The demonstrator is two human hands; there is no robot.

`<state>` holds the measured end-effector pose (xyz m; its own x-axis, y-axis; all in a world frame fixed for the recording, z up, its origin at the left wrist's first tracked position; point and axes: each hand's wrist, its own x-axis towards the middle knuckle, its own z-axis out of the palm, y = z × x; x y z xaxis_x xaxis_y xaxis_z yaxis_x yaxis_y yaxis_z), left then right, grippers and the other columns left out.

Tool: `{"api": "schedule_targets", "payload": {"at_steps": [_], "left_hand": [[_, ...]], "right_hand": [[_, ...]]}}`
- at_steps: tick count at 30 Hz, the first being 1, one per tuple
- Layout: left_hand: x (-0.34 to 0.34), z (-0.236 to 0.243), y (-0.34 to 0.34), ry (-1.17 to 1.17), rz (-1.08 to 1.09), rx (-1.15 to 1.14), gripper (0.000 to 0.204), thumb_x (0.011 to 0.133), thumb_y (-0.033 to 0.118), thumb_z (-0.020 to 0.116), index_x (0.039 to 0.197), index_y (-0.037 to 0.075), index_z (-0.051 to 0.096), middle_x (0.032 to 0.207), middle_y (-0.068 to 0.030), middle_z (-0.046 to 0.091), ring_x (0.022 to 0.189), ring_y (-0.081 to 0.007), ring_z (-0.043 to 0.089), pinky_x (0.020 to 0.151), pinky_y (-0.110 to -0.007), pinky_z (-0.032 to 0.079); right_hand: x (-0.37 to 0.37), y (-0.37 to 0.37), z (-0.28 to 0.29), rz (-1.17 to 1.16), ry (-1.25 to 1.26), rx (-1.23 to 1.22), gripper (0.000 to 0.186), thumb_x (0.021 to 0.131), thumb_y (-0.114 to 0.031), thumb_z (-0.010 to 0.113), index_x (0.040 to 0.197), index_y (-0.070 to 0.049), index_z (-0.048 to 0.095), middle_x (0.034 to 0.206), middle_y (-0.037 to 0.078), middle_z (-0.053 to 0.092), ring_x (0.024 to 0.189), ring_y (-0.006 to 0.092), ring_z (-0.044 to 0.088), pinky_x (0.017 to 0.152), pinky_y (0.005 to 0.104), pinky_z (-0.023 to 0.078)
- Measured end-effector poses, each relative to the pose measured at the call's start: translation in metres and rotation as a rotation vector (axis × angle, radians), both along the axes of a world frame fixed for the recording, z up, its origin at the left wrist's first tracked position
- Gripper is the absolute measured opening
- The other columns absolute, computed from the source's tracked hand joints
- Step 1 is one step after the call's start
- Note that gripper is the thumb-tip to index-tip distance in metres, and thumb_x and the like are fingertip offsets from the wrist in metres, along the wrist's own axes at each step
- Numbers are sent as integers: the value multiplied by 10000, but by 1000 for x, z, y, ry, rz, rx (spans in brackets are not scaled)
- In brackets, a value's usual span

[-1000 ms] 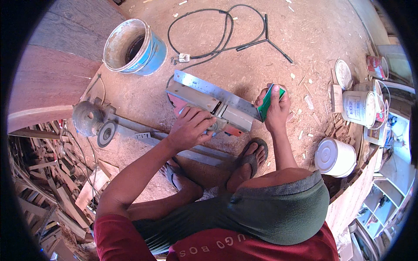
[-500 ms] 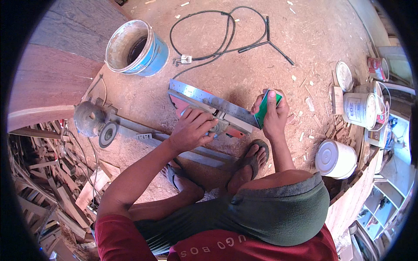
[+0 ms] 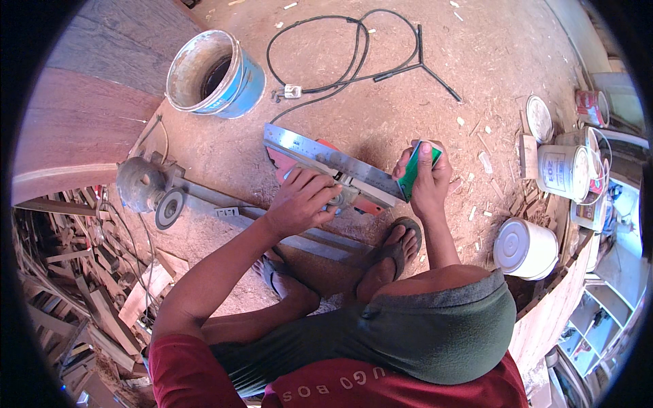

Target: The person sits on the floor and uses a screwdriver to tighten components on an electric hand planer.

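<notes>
My left hand (image 3: 303, 200) is closed on an upturned electric planer (image 3: 367, 207) with a red body and a grey metal base. My right hand (image 3: 428, 183) grips the green handle (image 3: 412, 170) of a try square, thumb along its face. The square's steel blade (image 3: 320, 154) lies along the planer's base, reaching up to the left past my left hand. Much of the planer is hidden behind the blade and my fingers. My feet in sandals (image 3: 391, 262) are just below the tools.
A blue bucket (image 3: 241, 88) stands back left; a looped cable (image 3: 354, 68) lies ahead. A bench grinder (image 3: 139, 180) on a metal beam sits left, beside scrap wood (image 3: 75, 285). White tubs (image 3: 520, 248), a red can (image 3: 588, 105) and wood offcuts (image 3: 527, 156) line the right side.
My right hand and the square have moved downward and slightly left, and the planer's base has tilted. Over the last half second little has changed. My left hand stays on the planer.
</notes>
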<state>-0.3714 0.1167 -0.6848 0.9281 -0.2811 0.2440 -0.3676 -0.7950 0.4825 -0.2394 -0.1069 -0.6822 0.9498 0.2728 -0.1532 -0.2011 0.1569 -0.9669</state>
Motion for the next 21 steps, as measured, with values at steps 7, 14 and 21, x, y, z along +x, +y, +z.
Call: {"api": "schedule_targets", "payload": {"at_steps": [7,14,21], "left_hand": [[0,-2,0,-15,2,10,397,689,214,771,1052,81,682,1044,-43,618,1013,-246,574,899,-415,432],[1,1,0,-14,2,15,404,684,219,777,1053,82,683,1043,-39,618,1010,-244,571,892,-416,431],[1,0,0,-4,1,12,414,684,226,778,1062,85,681,1049,-39,616,1023,-244,568,905,-419,426]], "right_hand": [[-1,0,-1,-11,-8,-1,332,1070,-330,461,1085,-1,509,725,107,580,574,172,579,542,327,517],[0,0,-2,9,-37,-11,325,1074,-324,452,1079,-3,505,718,108,578,562,171,575,540,321,516],[-1,1,1,-13,-1,23,260,1074,-278,466,1032,-24,505,709,92,604,571,143,588,536,294,508]]}}
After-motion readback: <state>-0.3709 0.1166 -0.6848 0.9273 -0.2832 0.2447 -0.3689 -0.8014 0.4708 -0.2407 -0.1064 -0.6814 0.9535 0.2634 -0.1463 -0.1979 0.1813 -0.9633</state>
